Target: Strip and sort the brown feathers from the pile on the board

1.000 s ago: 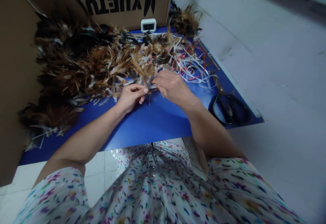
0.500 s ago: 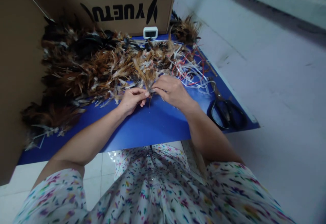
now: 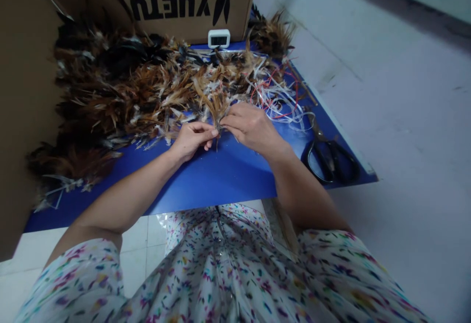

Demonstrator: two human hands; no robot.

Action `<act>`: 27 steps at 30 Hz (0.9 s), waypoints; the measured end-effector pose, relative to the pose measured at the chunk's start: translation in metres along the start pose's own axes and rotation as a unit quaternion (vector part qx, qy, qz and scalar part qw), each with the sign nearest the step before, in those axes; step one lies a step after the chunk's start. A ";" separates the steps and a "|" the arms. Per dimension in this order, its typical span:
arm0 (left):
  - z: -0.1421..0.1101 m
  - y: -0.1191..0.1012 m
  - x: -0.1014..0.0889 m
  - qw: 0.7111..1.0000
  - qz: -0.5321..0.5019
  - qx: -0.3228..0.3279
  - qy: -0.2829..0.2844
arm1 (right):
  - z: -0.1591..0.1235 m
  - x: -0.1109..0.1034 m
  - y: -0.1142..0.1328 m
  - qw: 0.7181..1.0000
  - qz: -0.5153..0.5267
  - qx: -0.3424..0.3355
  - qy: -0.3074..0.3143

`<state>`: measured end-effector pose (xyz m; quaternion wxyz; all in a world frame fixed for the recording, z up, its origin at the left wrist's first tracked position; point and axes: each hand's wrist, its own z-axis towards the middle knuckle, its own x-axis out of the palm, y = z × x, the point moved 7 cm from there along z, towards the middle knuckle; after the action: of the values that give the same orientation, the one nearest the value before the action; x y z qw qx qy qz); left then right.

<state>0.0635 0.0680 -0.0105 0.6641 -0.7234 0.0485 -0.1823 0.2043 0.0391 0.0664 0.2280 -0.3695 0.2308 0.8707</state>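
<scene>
The left hand point(image 3: 195, 141) pinches thumb and finger together on the base of a feather tuft point(image 3: 212, 102), probably to present the quill ends to the right hand point(image 3: 252, 127), its fingertips drawn close there (what they hold is too small to tell). The tuft is over the middle of the bench point(image 3: 221, 178), before the feather pile point(image 3: 136, 87); bare surface reaches the front edge, and the scissors point(image 3: 333, 156) lie near the front right corner.

1. Glossy sheen on the smooth blue tabletop point(image 3: 221, 178), six o'clock!
2. Ten o'clock, rough, ragged feathers point(image 3: 125, 87).
3. Eleven: matt cardboard box point(image 3: 176, 26).
4. Two: shiny, plastic-looking white strands point(image 3: 270, 98).
5. Three: scissors point(image 3: 332, 157), smooth black handles point(image 3: 356, 163), dull metal blades point(image 3: 319, 132).
</scene>
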 end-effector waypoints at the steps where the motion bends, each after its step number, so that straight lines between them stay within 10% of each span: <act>1: 0.000 0.000 0.000 1.000 0.001 0.000 -0.001 | 0.000 0.000 0.000 1.000 0.004 -0.002 -0.002; 11: -0.005 -0.006 0.002 1.000 0.001 0.005 -0.015 | 0.004 -0.004 -0.001 0.996 0.068 0.017 -0.046; 21: -0.009 -0.016 -0.004 0.996 -0.009 0.054 -0.074 | -0.004 -0.011 -0.039 0.912 0.266 0.256 -0.178; 27: -0.011 -0.017 -0.007 0.992 -0.001 0.090 -0.089 | -0.002 0.020 -0.029 0.842 0.438 0.314 -0.028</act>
<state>0.0509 0.0620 0.0048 0.7282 -0.6739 -0.0277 -0.1217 0.2094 0.0658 0.0432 -0.0666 -0.1142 0.6229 0.7710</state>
